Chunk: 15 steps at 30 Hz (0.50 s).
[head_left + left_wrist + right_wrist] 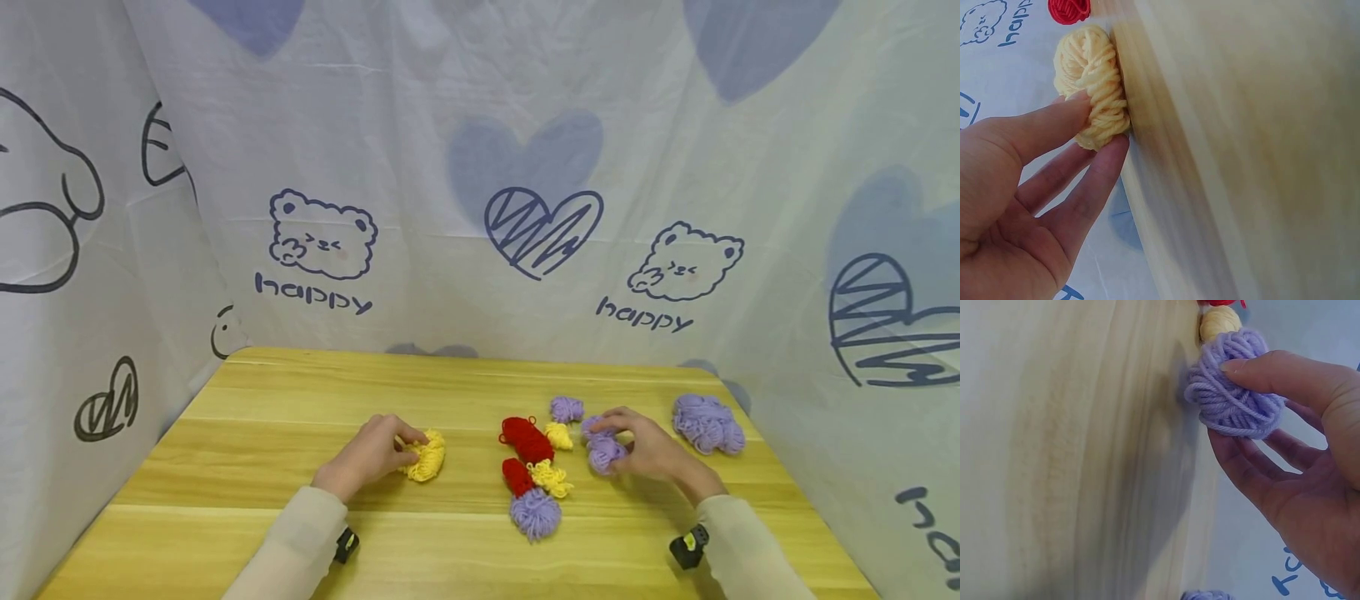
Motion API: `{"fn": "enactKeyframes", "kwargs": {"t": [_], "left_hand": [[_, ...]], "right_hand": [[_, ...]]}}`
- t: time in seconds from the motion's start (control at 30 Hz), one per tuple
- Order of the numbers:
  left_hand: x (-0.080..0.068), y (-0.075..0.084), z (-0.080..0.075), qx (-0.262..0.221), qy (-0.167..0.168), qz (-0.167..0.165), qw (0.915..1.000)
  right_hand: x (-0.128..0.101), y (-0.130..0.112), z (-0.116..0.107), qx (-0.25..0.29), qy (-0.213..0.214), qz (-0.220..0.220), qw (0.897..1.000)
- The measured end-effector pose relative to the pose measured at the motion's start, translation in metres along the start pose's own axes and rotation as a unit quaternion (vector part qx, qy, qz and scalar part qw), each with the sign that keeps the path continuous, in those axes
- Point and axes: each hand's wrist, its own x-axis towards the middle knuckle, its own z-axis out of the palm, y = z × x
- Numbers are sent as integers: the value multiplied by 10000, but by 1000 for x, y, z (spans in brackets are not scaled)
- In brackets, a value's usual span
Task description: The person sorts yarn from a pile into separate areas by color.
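My left hand pinches a small yellow yarn bundle on the wooden table; in the left wrist view thumb and fingers close on the yellow yarn. My right hand grips a small purple yarn bundle; in the right wrist view the thumb lies over the purple yarn with fingers under it. Between the hands lie a red bundle, a second red one, two yellow bundles and a purple one.
A small purple bundle lies behind the right hand, and a larger heap of purple yarn sits at the far right of the table. A printed white cloth walls off the back and both sides.
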Motion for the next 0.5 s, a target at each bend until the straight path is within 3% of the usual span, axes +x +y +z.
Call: {"fn": "enactKeyframes", "kwargs": {"t": [0.27, 0.5], "left_hand": [[0, 0, 0, 6, 2, -3, 10000], [0, 0, 1, 16, 31, -38, 10000]], "right_hand": [[-1, 0, -8, 27, -52, 200, 9998], [-3, -1, -12, 40, 88, 96, 9999]]}}
